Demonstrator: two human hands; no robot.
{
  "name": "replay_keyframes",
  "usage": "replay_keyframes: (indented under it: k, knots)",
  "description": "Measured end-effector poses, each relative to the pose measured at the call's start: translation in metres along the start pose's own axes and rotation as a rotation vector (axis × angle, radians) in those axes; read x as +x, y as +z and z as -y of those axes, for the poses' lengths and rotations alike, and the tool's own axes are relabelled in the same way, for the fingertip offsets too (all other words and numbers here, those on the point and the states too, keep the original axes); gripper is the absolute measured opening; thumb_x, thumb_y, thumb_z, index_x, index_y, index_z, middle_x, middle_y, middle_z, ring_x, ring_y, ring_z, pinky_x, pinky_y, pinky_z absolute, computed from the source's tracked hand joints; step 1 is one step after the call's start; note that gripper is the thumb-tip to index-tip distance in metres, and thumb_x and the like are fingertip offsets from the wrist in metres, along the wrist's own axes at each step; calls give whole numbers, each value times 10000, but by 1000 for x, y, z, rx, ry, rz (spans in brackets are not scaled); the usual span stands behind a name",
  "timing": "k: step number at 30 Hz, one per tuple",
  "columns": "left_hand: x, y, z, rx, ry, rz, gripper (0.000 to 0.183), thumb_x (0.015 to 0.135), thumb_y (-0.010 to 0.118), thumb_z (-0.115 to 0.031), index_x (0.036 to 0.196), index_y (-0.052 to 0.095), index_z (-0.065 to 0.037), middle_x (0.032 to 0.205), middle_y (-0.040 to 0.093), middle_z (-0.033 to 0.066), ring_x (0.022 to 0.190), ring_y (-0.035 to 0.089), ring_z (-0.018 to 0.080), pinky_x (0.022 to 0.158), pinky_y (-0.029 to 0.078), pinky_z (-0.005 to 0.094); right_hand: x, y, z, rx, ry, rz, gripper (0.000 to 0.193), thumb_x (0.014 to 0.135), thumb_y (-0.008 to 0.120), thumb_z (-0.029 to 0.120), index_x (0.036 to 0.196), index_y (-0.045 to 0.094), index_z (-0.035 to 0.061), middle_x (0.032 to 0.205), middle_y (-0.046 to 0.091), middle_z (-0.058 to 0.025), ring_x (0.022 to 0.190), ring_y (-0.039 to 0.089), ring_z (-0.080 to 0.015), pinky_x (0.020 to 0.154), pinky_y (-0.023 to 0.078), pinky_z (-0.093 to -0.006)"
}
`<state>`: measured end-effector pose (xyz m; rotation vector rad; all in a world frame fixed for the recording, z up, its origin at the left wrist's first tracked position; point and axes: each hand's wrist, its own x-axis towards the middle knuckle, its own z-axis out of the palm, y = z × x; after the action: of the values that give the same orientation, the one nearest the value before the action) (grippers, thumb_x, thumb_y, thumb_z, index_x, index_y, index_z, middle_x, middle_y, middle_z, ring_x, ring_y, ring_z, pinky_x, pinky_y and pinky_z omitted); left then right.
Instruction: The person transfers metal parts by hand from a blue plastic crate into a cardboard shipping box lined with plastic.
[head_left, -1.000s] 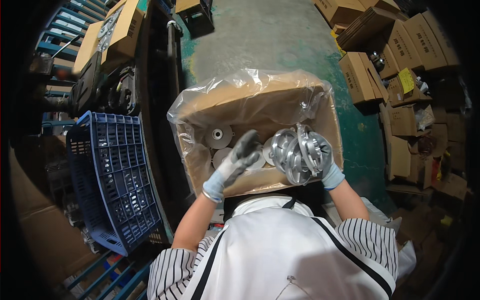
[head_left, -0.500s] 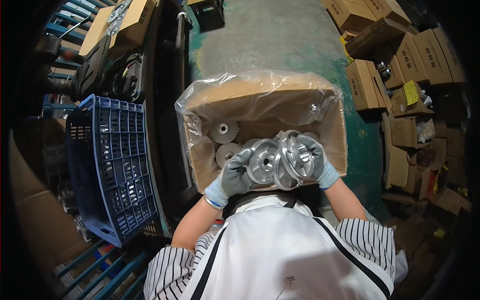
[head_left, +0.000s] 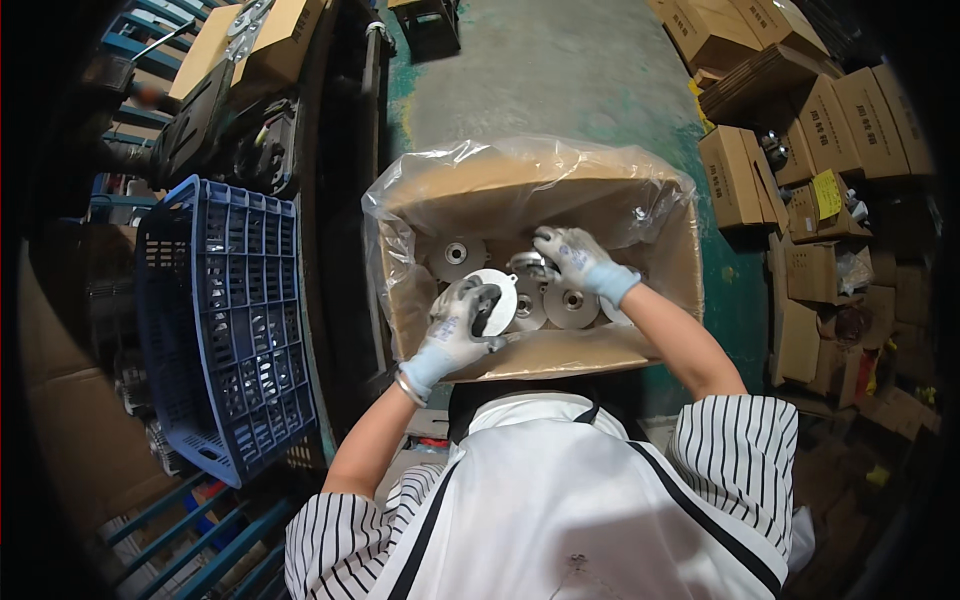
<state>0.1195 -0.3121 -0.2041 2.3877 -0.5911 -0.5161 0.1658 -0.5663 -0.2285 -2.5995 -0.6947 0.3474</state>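
Before me is a cardboard box (head_left: 560,355) lined with clear plastic, with round silver metal parts on its floor, among them one disc-shaped part (head_left: 571,306) with a central hole. My left hand (head_left: 452,325), in a grey and white glove, is closed on a metal disc (head_left: 501,302) at the box's near left, its pale flat face turned up. Over the middle of the box, my gloved right hand (head_left: 577,258) grips another round metal part (head_left: 533,265), tilted on edge. Its fingertips are partly hidden.
A blue plastic crate (head_left: 270,330) with shiny metal pieces behind its grid stands at the left. Beyond it are a dark machine (head_left: 190,130) and an open carton (head_left: 285,45) of metal parts. Stacked cardboard boxes (head_left: 835,120) line the right side.
The round parts held together near the box's front right are now apart. My left hand holds a disc at the left; my right has moved farther in and leftward with another part.
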Motion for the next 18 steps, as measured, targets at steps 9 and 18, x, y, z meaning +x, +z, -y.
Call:
replay_keyframes:
  k: [9,18]
  knots:
    - [33,23,4,210,85,58,720,582,764,-256,1233,488,-117,1308,413,197,1258,347,383,1041,281,495,8,-42,-4,-193,66,-307,323,732,648,199,1020,588,63,1065,617,-103,982,594,-275,848,483,-390]
    - [90,46,-5,216,-119,312,689,677,696,-232,1281,408,-71,1342,355,248,1287,319,402,1060,285,495,-51,-46,-1,285,363,-722,419,729,665,104,1113,563,-29,1121,604,-178,1027,595,-281,902,460,-354]
